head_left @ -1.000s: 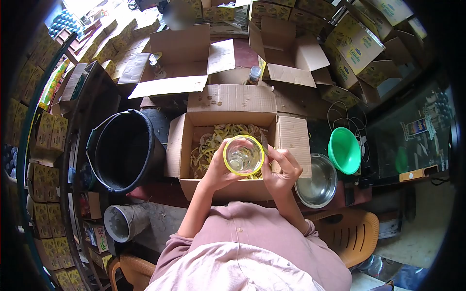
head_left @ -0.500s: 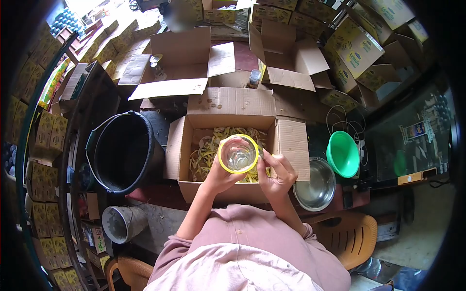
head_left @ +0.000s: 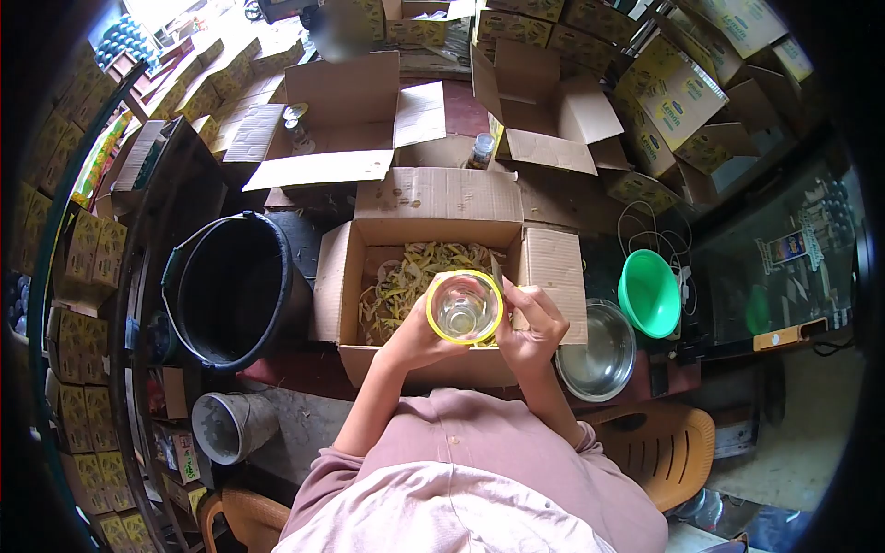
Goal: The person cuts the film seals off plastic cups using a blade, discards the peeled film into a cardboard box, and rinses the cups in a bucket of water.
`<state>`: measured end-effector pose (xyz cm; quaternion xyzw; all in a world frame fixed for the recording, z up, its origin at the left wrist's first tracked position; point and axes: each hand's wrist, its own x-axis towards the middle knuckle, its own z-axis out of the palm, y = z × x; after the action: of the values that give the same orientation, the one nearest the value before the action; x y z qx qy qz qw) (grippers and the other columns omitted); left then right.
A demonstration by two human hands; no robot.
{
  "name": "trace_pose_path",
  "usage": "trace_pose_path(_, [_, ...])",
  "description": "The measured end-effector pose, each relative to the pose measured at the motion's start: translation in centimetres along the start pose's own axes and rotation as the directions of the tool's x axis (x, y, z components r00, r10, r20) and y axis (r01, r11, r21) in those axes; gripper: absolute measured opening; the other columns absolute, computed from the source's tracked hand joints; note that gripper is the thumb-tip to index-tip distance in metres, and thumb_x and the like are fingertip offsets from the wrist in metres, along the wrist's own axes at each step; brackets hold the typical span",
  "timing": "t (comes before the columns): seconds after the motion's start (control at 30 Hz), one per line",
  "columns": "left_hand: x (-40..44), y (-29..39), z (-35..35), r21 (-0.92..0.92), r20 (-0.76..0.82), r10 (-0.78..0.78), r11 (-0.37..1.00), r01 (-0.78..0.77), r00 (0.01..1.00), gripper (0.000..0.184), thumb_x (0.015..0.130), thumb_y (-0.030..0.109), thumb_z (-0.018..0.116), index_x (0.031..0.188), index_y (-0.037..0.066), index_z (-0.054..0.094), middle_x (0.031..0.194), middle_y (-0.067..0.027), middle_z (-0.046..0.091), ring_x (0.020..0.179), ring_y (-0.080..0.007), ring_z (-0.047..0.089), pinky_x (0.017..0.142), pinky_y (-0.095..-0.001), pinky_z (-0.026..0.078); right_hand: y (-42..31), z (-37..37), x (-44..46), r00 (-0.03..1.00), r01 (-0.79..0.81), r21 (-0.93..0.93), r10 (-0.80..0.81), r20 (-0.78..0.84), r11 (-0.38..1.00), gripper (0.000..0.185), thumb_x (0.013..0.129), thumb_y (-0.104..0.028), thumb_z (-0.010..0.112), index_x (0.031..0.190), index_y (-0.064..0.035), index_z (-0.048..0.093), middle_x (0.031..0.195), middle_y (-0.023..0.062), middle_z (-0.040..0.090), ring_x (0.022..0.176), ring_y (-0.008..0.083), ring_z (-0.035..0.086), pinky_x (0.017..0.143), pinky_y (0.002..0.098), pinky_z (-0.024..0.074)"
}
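Note:
A clear cup with a yellow rim (head_left: 465, 308) is held over an open cardboard box (head_left: 438, 230), its mouth facing the camera. My left hand (head_left: 415, 334) wraps round the cup's left side. Beside its right edge, my right hand (head_left: 533, 326) pinches a thin dark blade (head_left: 498, 274), whose lower part is hidden by the fingers. Yellow-green strips (head_left: 415, 276) and pale round pieces lie inside the box below the hands.
A black bucket (head_left: 230, 290) stands left of the box, with a grey bucket (head_left: 221, 429) lower down. To the right are a metal bowl (head_left: 596, 350) and a green bowl (head_left: 650, 293). Behind are two open boxes (head_left: 355, 101) and a small jar (head_left: 482, 150).
The cup first shifted left and up slightly, then came back right and down. Both hands moved slightly with it and kept their holds.

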<state>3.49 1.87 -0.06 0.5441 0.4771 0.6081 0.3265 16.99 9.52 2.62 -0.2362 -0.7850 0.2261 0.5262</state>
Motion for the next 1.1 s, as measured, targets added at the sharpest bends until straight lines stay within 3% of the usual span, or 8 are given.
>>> trace_pose_path(0.37, [-0.2, -0.5, -0.1, -0.176, -0.046, -0.064, 0.983, 0.055, 0.997, 0.067, 0.06, 0.006, 0.076, 0.117, 0.005, 0.04, 0.112, -0.0053, 0.047, 0.106, -0.016, 0.046, 0.092, -0.0316, 0.037, -0.9, 0.2, -0.6, 0.998, -0.034, 0.021, 0.035, -0.053, 0.999, 0.025, 0.064, 0.006, 0.067, 0.088, -0.0027, 0.066, 0.064, 0.0059, 0.056, 0.053, 0.0144, 0.054, 0.05, 0.025, 0.0441])
trace_pose_path(0.57, [-0.2, -0.1, -0.3, -0.178, -0.016, -0.03, 0.984, 0.026, 0.999, 0.059, 0.061, 0.007, 0.074, 0.112, 0.002, 0.045, 0.107, -0.0076, 0.049, 0.1, -0.0161, 0.05, 0.088, -0.0293, 0.041, -0.8, 0.1, -0.6, 0.999, 0.029, -0.005, -0.029, -0.033, 1.0, 0.028, 0.062, 0.007, 0.067, 0.088, -0.0034, 0.066, 0.065, 0.0058, 0.056, 0.054, 0.0157, 0.055, 0.05, 0.0262, 0.0442])
trace_pose_path(0.67, [-0.2, 0.1, -0.3, -0.178, 0.045, -0.066, 0.981, 0.072, 0.997, 0.06, 0.06, 0.007, 0.074, 0.112, 0.002, 0.045, 0.105, -0.0077, 0.049, 0.1, -0.0163, 0.05, 0.087, -0.0295, 0.041, -0.6, 0.0, -0.5, 0.999, 0.046, -0.017, -0.046, -0.015, 0.999, 0.03, 0.061, 0.007, 0.067, 0.089, -0.0034, 0.066, 0.065, 0.0061, 0.056, 0.054, 0.0158, 0.055, 0.05, 0.0262, 0.044])
trace_pose_path(0.8, [0.0, 0.1, -0.6, -0.107, 0.128, 0.009, 0.994, 0.005, 0.992, 0.066, 0.056, 0.009, 0.076, 0.114, 0.003, 0.043, 0.106, -0.0076, 0.049, 0.099, -0.0167, 0.05, 0.088, -0.03, 0.04, -0.2, -0.1, -0.3, 1.0, 0.02, 0.037, -0.02, 0.008, 0.999, 0.03, 0.061, 0.008, 0.066, 0.089, -0.0031, 0.066, 0.065, 0.0062, 0.056, 0.055, 0.0154, 0.055, 0.05, 0.0255, 0.0439])
trace_pose_path(0.93, [-0.1, 0.1, 0.1, -0.262, -0.014, -0.058, 0.964, 0.052, 0.998, 0.076, 0.057, 0.006, 0.077, 0.118, 0.006, 0.031, 0.104, -0.0046, 0.047, 0.098, -0.0146, 0.05, 0.086, -0.0295, 0.041, -0.7, -0.2, -0.1, 0.999, -0.036, 0.041, 0.038, -0.036, 0.999, 0.027, 0.063, 0.007, 0.066, 0.089, -0.0029, 0.066, 0.064, 0.0062, 0.056, 0.054, 0.0149, 0.055, 0.05, 0.025, 0.044])
trace_pose_path(1.03, [-0.1, -0.7, 0.5, -0.403, -0.113, -0.089, 0.914, 0.036, 0.99, 0.072, 0.058, 0.006, 0.078, 0.112, 0.007, 0.031, 0.103, -0.0042, 0.047, 0.098, -0.0139, 0.05, 0.085, -0.0298, 0.042, -1.0, -0.1, -0.3, 0.997, -0.053, 0.028, 0.054, -0.051, 0.998, 0.025, 0.064, 0.006, 0.066, 0.088, -0.0028, 0.066, 0.064, 0.0061, 0.056, 0.054, 0.0151, 0.055, 0.05, 0.0251, 0.0442])
trace_pose_path(1.1, [0.0, -0.7, 0.4, -0.382, -0.119, -0.073, 0.924, 0.022, 0.99, 0.066, 0.059, 0.008, 0.079, 0.106, 0.009, 0.033, 0.103, -0.0054, 0.047, 0.099, -0.0138, 0.049, 0.084, -0.03, 0.043, -1.2, -0.1, -0.5, 0.998, -0.047, 0.022, 0.048, -0.051, 0.999, 0.024, 0.064, 0.005, 0.066, 0.087, -0.0028, 0.066, 0.063, 0.0061, 0.056, 0.053, 0.0153, 0.055, 0.05, 0.0254, 0.0445])
